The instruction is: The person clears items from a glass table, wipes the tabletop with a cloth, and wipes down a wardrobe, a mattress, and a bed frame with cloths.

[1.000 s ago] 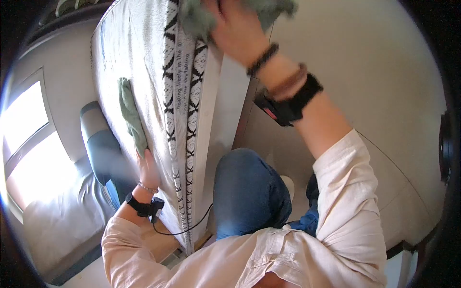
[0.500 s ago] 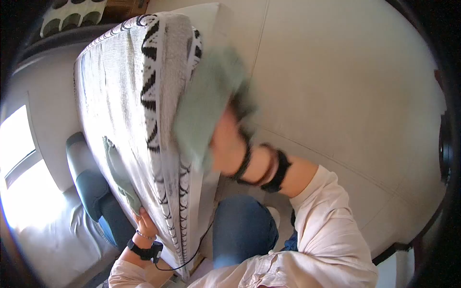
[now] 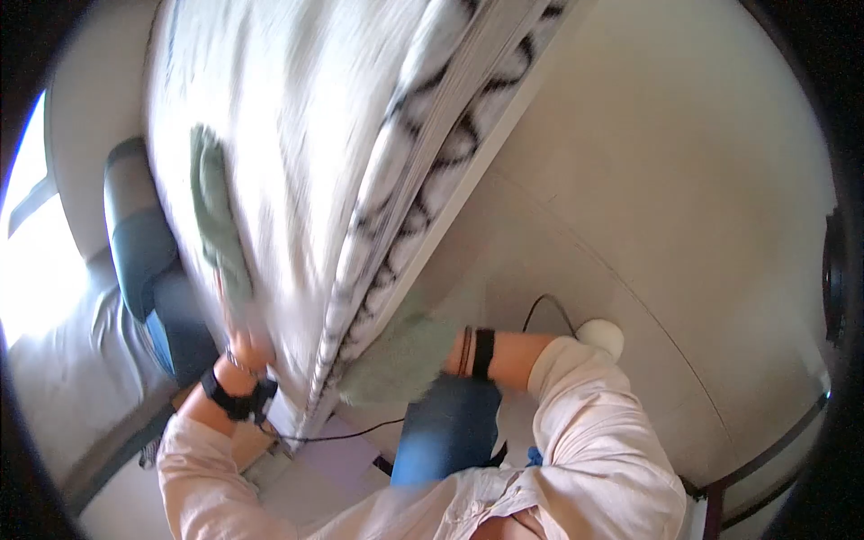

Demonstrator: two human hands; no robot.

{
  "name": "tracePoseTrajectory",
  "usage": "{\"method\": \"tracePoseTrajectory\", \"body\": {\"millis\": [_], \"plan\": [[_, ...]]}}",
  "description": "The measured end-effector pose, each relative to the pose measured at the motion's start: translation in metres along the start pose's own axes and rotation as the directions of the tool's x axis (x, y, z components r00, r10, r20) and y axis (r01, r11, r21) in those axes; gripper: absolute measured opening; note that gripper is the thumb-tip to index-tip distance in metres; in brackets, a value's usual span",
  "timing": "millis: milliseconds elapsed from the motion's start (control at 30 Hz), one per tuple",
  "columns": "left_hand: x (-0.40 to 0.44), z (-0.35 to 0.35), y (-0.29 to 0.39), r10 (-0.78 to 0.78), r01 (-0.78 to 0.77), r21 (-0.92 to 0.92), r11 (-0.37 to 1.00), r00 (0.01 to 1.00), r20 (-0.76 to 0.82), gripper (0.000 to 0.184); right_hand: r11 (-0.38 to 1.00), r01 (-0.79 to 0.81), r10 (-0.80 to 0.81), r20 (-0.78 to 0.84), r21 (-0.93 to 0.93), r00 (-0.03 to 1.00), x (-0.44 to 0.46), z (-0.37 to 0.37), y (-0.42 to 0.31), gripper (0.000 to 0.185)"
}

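A thick mattress-like pad (image 3: pixel 288 117) in a white cover with black zigzag trim runs from the top down toward me. On its left side lies a narrow folded strip of green cloth (image 3: pixel 212 202). My left hand (image 3: pixel 247 346) is at the strip's lower end, its fingers smeared by motion, so I cannot tell whether they grip it. A second green cloth (image 3: pixel 396 360) hangs from my right hand, beside the pad's right edge and above my knee. That cloth covers my right hand, so its fingers are hidden.
Dark grey-blue upholstered padding (image 3: pixel 144 234) and a grey draped surface (image 3: pixel 67 387) lie on the left, near a bright window. A thin black cable (image 3: pixel 351 434) runs from my left wrist. Pale tiled floor (image 3: pixel 666 180) stretches along the right, with a round white object (image 3: pixel 601 338).
My right hand has come down and back toward my knee with the green cloth. The view has shifted and turned, and the left hand remains by the folded strip.
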State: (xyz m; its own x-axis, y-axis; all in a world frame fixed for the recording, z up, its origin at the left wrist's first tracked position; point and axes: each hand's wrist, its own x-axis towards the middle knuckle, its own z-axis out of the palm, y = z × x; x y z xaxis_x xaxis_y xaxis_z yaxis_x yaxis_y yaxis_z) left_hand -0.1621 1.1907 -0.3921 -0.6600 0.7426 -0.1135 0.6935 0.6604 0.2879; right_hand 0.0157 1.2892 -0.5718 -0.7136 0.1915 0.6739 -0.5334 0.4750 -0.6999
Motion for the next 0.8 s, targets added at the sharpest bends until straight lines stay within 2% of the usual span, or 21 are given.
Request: {"method": "tracePoseTrajectory", "body": {"millis": [100,167,233,300,333,367,400,433,467,500,533,567,600,633,667,733,767,800], "plan": [[0.007,-0.004,0.003,0.135,-0.125,0.162,0.979,0.989,-0.055,0.048,1.0,0.02,-0.019,0.055,-0.022,0.998,0.006,-0.011,0.017,0.055],[0.01,-0.006,0.004,0.2,-0.177,0.229,0.957,0.977,-0.08,0.048,0.985,-0.064,0.055,-0.06,-0.158,0.997,0.02,-0.025,0.035,0.057],[0.01,-0.006,0.008,0.263,-0.233,0.244,0.941,0.96,-0.096,0.047,0.958,-0.162,0.101,-0.251,-0.237,0.963,0.03,-0.031,0.041,0.059],[0.012,-0.004,0.012,0.304,-0.286,0.19,0.939,0.95,-0.072,0.046,0.953,-0.224,0.129,-0.394,-0.203,0.91,0.029,-0.016,0.03,0.06],[0.01,-0.006,0.012,0.307,-0.29,0.186,0.939,0.949,-0.069,0.046,0.972,-0.206,0.148,-0.388,-0.112,0.91,0.022,0.002,0.014,0.061],[0.015,-0.006,0.018,0.342,-0.327,0.177,0.928,0.938,-0.059,0.046,0.981,-0.18,0.194,-0.329,0.074,0.924,0.012,0.024,-0.007,0.062],[0.018,-0.005,0.017,0.385,-0.373,0.163,0.913,0.922,-0.05,0.046,0.854,-0.243,0.326,-0.11,0.461,0.939,-0.002,0.049,-0.031,0.056],[0.023,-0.005,0.009,0.412,-0.395,0.203,0.896,0.91,-0.046,0.045,0.575,-0.338,0.352,0.148,0.745,0.924,-0.012,0.071,-0.05,0.05],[0.02,-0.007,0.008,0.417,-0.401,0.19,0.896,0.908,-0.052,0.045,0.611,-0.432,0.201,0.398,0.663,0.895,-0.009,0.074,-0.061,0.046],[0.018,-0.012,0.01,0.281,-0.281,-0.007,0.96,0.96,0.012,0.044,0.685,-0.466,0.033,0.614,0.56,0.788,-0.006,0.077,-0.073,0.042],[0.006,-0.017,0.008,0.251,-0.249,-0.044,0.967,0.967,0.041,0.044,0.866,-0.369,-0.003,0.741,0.338,0.671,0.001,0.07,-0.074,0.04],[-0.006,-0.023,0.007,0.221,-0.215,-0.079,0.973,0.973,0.069,0.043,0.976,-0.161,-0.039,0.845,0.147,0.533,0.008,0.062,-0.075,0.039],[-0.017,-0.028,0.006,0.19,-0.179,-0.112,0.977,0.977,0.098,0.043,0.999,-0.035,0.001,0.712,0.033,0.702,0.007,0.057,-0.062,0.039],[-0.039,-0.034,-0.021,0.227,-0.223,-0.043,0.974,0.965,0.128,0.042,0.993,0.052,0.01,0.536,-0.101,0.844,0.005,0.051,-0.047,0.04],[-0.066,-0.041,-0.03,0.287,-0.306,0.108,0.946,0.944,0.161,0.041,0.963,0.094,-0.006,0.329,-0.252,0.944,0.003,0.043,-0.031,0.041],[-0.124,-0.037,-0.086,0.164,-0.176,0.144,0.974,0.982,0.09,0.045,0.97,-0.193,0.196,0.003,-0.151,0.981,0.006,0.019,0.012,0.045],[-0.152,-0.034,-0.106,0.021,-0.042,0.287,0.957,0.997,0.077,0.048,0.954,-0.296,0.286,-0.16,-0.041,0.945,0.007,0.008,0.033,0.048],[-0.172,-0.026,-0.118,-0.042,0.023,0.35,0.936,0.998,0.048,0.048,0.923,-0.362,0.317,-0.274,-0.133,0.908,0.008,0.003,0.034,0.045]]}}
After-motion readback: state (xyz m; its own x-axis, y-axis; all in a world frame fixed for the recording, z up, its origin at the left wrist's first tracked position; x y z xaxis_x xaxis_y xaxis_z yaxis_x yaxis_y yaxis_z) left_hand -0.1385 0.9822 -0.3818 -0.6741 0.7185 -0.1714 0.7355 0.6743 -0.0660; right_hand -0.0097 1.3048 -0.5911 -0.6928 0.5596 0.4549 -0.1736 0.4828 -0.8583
